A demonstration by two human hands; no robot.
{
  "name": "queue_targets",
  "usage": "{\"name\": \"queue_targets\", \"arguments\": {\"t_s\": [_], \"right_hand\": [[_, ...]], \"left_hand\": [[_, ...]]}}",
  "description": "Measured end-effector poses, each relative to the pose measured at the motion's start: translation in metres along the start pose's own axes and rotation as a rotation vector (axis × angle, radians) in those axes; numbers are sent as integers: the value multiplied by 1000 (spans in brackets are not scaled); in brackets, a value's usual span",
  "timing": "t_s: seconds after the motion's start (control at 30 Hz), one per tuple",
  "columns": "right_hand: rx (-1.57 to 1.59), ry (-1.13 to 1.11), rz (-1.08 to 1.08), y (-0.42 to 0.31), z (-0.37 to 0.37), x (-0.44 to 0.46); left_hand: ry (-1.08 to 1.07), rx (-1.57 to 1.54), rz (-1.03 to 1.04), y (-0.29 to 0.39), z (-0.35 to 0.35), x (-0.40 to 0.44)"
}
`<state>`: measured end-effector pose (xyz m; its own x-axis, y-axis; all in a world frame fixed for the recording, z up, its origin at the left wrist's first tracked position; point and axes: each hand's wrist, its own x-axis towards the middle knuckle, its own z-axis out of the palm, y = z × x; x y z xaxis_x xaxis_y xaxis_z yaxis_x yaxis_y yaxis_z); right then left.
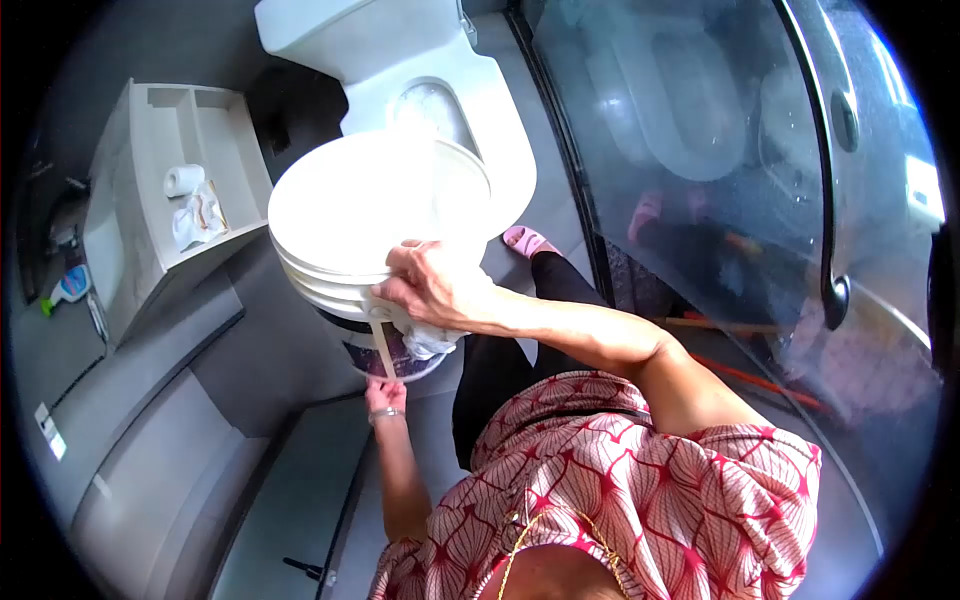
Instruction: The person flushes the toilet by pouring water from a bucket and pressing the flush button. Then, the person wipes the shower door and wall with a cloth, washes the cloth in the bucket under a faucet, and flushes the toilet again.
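A large white bucket (335,287) with a dark printed label is raised in front of the toilet (515,150), tilted toward its bowl. My right hand (435,285) is closed on the near rim, thumb outside. Under that hand a crumpled white cloth (428,338) hangs against the bucket's side. From below, my left hand (386,395) grips the bottom edge with its fingertips. Glare washes out the bucket's inside, so I cannot tell what it contains.
To the left, a pale open cabinet (135,200) holds a toilet roll (184,180) and crumpled paper (200,218). A spray bottle (70,285) is beyond it. On the right stands a glass shower door (700,130) with a black handle (836,295). My foot wears a pink slipper (527,241).
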<state>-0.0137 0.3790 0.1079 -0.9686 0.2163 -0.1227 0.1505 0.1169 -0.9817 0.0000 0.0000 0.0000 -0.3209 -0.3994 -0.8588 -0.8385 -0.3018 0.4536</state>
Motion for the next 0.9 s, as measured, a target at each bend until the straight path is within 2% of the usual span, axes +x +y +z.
{"name": "queue_targets", "arguments": {"t_s": [0.03,0.07,0.1,0.13,0.17,0.2,0.23,0.3,0.33,0.4,0.47,0.57,0.6,0.63,0.7,0.77,0.8,0.83,0.9], "right_hand": [[-79,44,-140,-2,-6,-3],[-158,90,-277,-5,-12,-6],[-273,63,65,11,-53,-47],[-207,113,-68,4,-36,-28],[-200,147,-115,-1,-39,-30],[-208,153,-106,-5,-41,-39],[-282,184,-71,-5,-46,-48],[-283,253,-79,-5,-44,-64],[-308,259,-60,-5,-46,-74],[-390,269,-46,-2,-52,-94],[-509,292,-43,18,-61,-123],[-680,263,-4,32,-60,-156],[-761,240,-13,38,-62,-166],[-800,243,13,43,-61,-177],[-816,246,18,53,-67,-199],[-830,229,178,78,-68,-226],[-874,260,105,85,-71,-235],[-842,185,189,91,-73,-246],[-770,389,56,108,-63,-273]], "left_hand": [[38,10,-32,0,4,15],[-104,32,-45,-1,7,33],[-165,102,-221,-121,85,23],[-314,118,-83,-67,83,54],[-369,125,-52,-50,104,40],[-464,84,-94,-45,111,38],[-558,191,-88,-60,126,47],[-359,294,-136,-64,144,58],[-367,296,-135,-62,155,51],[-481,460,221,-53,184,7],[-740,425,304,-51,207,-70],[-1107,556,212,-31,230,-166],[-1123,650,227,-37,234,-174],[-1129,624,117,-48,238,-174],[-1075,730,144,-81,247,-177],[-1192,804,121,-127,253,-131],[-1119,853,26,-146,257,-121],[-1005,796,-49,-154,252,-143],[-1002,791,-30,-204,252,-93]]}}
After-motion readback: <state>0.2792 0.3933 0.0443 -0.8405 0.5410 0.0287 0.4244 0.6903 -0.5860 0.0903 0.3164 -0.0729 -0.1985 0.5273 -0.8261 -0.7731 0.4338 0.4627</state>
